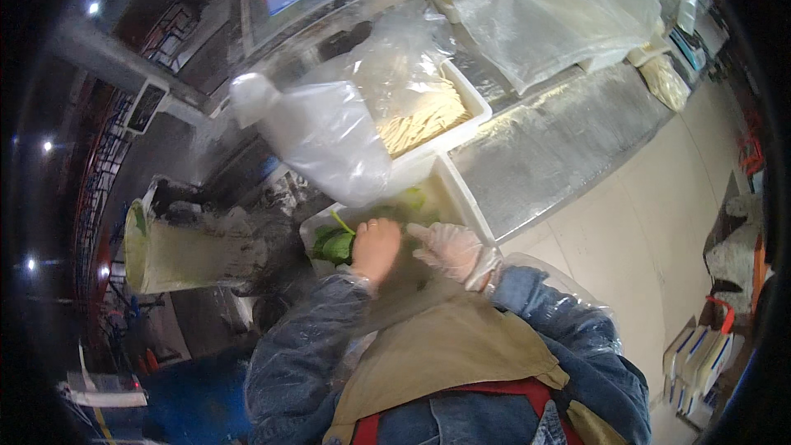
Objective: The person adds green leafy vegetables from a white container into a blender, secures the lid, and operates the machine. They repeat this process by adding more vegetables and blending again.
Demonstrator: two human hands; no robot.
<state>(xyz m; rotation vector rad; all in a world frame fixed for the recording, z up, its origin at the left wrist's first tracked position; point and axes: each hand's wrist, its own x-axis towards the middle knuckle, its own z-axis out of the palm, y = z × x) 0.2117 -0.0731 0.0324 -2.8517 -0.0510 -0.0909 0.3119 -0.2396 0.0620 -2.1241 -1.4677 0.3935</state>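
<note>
Inside the white tub (466,195), from the head view, I see leafy greens (333,246) beside the left hand (376,249), its fingers curled; the gloved right hand (451,254) bends loosely. I can't tell whether either grips anything. The greens should be light, soft, easily bruised, best pinched at the stem (341,222).

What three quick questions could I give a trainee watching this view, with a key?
1. Which hand wears the clear glove?
2. True or false: the leafy greens lie on the steel counter.
3. Fill in: the pale noodle-like strips are partly covered by clear ___.

Key:
1. The right hand.
2. False: they are in the white tub, beside the left hand.
3. Plastic.
</note>
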